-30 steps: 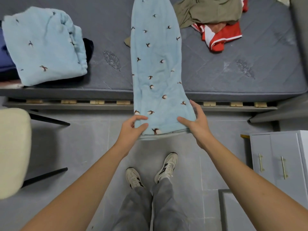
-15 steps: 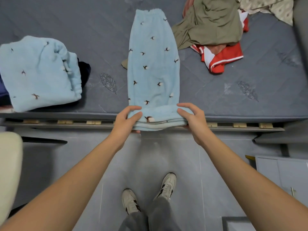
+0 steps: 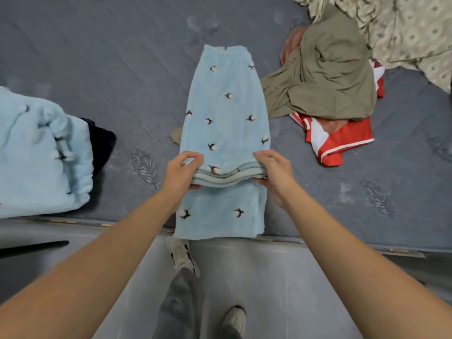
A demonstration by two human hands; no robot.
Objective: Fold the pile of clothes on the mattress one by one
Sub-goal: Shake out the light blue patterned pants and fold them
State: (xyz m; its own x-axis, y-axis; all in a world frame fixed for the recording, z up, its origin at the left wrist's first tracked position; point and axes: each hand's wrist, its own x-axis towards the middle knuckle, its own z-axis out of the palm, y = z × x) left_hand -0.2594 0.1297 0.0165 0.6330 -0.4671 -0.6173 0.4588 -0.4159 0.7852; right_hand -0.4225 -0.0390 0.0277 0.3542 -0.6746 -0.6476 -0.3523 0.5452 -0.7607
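Fleece like this slips, so I'd carry both cuff corners up level and land them square on the waistband. Left hand [image 3: 182, 172] and right hand [image 3: 274, 173] each have a pinching grip on the cuffs of the blue pants [image 3: 226, 113], thumbs under, arms straight out. Pants lie flat on the mattress [image 3: 122, 69]; beyond the grip, right, sits the unfolded pile [image 3: 325, 79].

You've got pale blue trousers [image 3: 226, 113] dotted with small dark-and-white sprigs on a slate-grey mattress [image 3: 97, 57]. Toward its far right corner lie an olive garment [image 3: 330, 84], a red-and-white one [image 3: 337, 143] and a cream diamond-print cloth [image 3: 403, 28].
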